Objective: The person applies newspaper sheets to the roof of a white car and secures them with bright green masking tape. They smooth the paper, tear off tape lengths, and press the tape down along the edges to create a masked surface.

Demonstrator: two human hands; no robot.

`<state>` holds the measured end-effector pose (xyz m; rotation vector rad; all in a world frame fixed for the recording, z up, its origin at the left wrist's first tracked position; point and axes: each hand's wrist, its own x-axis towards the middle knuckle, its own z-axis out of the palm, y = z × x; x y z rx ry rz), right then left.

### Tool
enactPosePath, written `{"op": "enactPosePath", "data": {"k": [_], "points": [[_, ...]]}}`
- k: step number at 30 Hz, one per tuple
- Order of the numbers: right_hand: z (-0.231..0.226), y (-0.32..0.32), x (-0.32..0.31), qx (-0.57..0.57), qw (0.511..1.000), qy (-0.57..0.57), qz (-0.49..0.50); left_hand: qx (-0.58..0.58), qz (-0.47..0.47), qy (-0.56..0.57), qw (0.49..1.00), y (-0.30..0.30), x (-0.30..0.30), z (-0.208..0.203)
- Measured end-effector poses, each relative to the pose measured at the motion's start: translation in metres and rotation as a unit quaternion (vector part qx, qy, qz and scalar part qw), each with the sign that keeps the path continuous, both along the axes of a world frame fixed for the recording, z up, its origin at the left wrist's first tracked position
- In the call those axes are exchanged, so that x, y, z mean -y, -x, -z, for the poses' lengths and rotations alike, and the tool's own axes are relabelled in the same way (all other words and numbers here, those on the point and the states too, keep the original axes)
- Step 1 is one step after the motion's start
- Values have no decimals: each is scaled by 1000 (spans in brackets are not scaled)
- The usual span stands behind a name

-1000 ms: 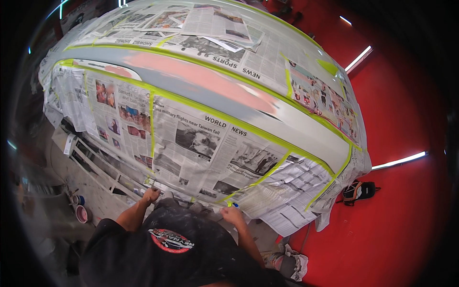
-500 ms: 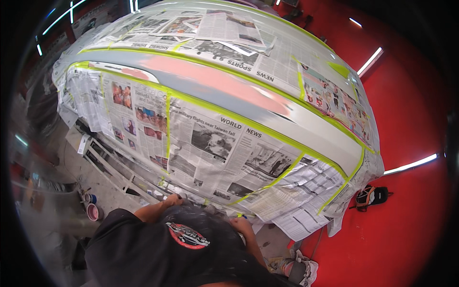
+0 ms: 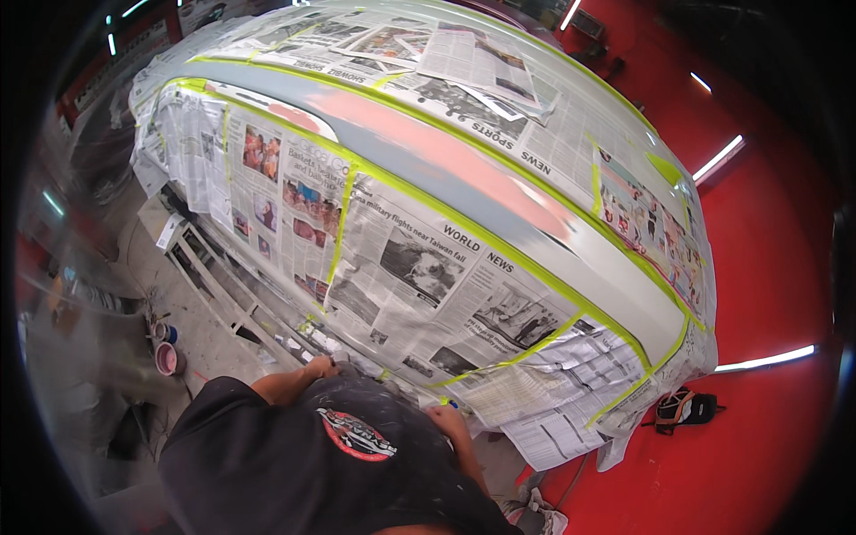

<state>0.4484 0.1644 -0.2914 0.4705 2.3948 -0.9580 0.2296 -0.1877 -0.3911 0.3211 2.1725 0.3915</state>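
Observation:
In front of me is a vehicle covered in newspaper sheets (image 3: 383, 234) and yellow-green masking tape (image 3: 342, 234). A long curved body panel (image 3: 419, 138) stays bare between the sheets, with grey, pinkish and white areas. My left hand (image 3: 318, 366) is held low at my waist, beside the lower edge of the paper. Its fingers are curled, and whatever they hold is hidden. My right hand (image 3: 443, 416) is also at waist height, near the lower paper edge. Its fingers are closed by a small blue and yellow thing (image 3: 452, 404) that I cannot name.
A slatted metal frame (image 3: 209, 278) lies below the paper on the left. A blue can (image 3: 165, 333) and a pink-stained can (image 3: 167, 359) stand on the grey floor. A dark bag (image 3: 687, 411) rests on the red floor (image 3: 624, 490) at right.
My view has shifted, so the vehicle now sits further right and slightly lower in the picture. Both hands stay at my waist, in nearly the same pose.

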Motion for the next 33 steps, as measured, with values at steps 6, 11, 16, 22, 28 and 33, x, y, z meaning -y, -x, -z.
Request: {"op": "enactPosePath", "data": {"k": [6, 11, 16, 22, 28, 33], "points": [[13, -8, 5, -33, 998, 37, 36, -226, 220, -148, 937, 13, -67, -90], [-4, -12, 10, -50, 996, 19, 66, -467, 272, -349, 766, 49, -224, -258], [-9, -14, 14, -12, 997, -43, 60, -607, 170, -346, 695, 108, -333, -361], [27, -52, 21, -4, 998, -23, 52, -621, 233, -278, 695, 122, -355, -347], [6, -38, 11, -33, 997, -69, 11, -630, 230, -291, 682, 170, -309, -343], [-37, -17, -28, -53, 974, -119, 185, -636, 7, -220, 740, 255, -242, -360]]}}
